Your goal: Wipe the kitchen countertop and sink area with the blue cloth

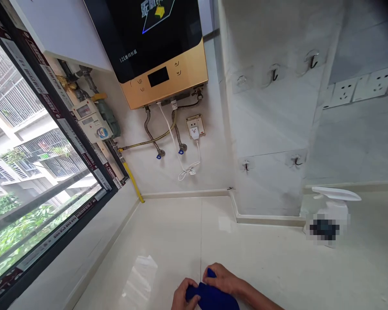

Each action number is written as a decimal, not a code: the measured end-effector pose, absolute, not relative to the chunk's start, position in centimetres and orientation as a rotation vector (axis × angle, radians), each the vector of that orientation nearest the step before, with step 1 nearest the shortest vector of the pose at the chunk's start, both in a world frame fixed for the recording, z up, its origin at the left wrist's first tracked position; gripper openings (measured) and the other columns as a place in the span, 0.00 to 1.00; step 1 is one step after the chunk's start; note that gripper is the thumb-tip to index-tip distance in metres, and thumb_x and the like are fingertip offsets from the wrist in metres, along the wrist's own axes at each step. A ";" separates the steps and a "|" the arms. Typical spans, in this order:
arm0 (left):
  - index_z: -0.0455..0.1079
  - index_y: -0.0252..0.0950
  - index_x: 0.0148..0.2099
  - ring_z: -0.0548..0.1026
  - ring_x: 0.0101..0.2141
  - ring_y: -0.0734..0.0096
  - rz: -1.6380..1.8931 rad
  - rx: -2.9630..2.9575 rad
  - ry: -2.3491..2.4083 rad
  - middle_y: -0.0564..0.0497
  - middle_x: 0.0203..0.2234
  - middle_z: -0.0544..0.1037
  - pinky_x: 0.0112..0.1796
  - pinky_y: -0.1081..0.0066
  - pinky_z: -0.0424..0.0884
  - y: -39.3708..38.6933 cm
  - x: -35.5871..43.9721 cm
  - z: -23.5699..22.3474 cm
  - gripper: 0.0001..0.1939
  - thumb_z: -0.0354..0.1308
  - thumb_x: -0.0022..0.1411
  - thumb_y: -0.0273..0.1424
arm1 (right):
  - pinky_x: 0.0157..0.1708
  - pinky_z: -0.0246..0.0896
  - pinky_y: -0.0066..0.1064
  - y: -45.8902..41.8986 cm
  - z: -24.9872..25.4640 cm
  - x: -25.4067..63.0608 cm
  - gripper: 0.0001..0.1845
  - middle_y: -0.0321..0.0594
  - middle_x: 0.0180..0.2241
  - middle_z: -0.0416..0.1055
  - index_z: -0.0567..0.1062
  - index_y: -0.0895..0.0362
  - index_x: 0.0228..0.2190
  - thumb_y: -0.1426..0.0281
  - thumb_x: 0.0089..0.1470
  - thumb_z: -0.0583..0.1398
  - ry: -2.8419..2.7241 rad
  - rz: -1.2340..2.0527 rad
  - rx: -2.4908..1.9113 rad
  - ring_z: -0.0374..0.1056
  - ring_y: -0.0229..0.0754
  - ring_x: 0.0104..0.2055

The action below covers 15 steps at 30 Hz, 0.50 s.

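Observation:
At the bottom of the view, both hands hold a dark blue piece of fabric (216,299), a cloth by its look. My left hand (183,296) grips its left edge with the thumb in front and the fingers curled behind. Just to the right, my right hand (225,280) pinches the upper part, and a small blue corner pokes up by its fingers. The two hands are close together above a glossy cream surface (258,262). The lower part of the fabric is cut off by the frame edge.
A black and gold water heater (164,86) hangs on the wall, with hoses and a plugged-in socket (195,126) below it. A gas meter (92,120) and window (35,150) are at left. Wall hooks (274,75) and a partly blurred white object (334,211) are at right.

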<state>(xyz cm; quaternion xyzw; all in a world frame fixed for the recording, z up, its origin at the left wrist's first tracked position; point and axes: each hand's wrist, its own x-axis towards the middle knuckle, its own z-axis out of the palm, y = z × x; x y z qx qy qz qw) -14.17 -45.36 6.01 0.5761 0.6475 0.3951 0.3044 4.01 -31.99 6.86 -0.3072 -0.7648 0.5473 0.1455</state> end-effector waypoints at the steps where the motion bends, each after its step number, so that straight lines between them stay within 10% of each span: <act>1: 0.71 0.38 0.41 0.74 0.36 0.65 1.043 1.550 1.734 0.49 0.34 0.78 0.39 0.67 0.72 -45.0 -14.8 7.7 0.19 0.57 0.59 0.48 | 0.40 0.66 0.34 -31.3 8.1 3.7 0.17 0.40 0.32 0.80 0.81 0.57 0.31 0.59 0.49 0.57 -2.165 1.470 -0.843 0.74 0.45 0.37; 9: 0.70 0.35 0.51 0.77 0.40 0.66 1.524 1.777 2.266 0.45 0.43 0.78 0.43 0.59 0.77 -43.8 -21.5 17.7 0.21 0.56 0.65 0.46 | 0.42 0.65 0.33 -26.6 19.1 3.8 0.25 0.38 0.37 0.79 0.77 0.52 0.44 0.51 0.64 0.49 -1.855 0.975 -0.705 0.72 0.40 0.36; 15: 0.75 0.39 0.44 0.80 0.35 0.66 1.403 2.004 2.268 0.46 0.34 0.81 0.38 0.67 0.81 -46.5 -22.2 10.9 0.19 0.48 0.69 0.44 | 0.45 0.67 0.35 -29.2 12.4 5.4 0.22 0.40 0.39 0.77 0.76 0.50 0.45 0.54 0.66 0.47 -2.146 0.858 -0.665 0.72 0.42 0.42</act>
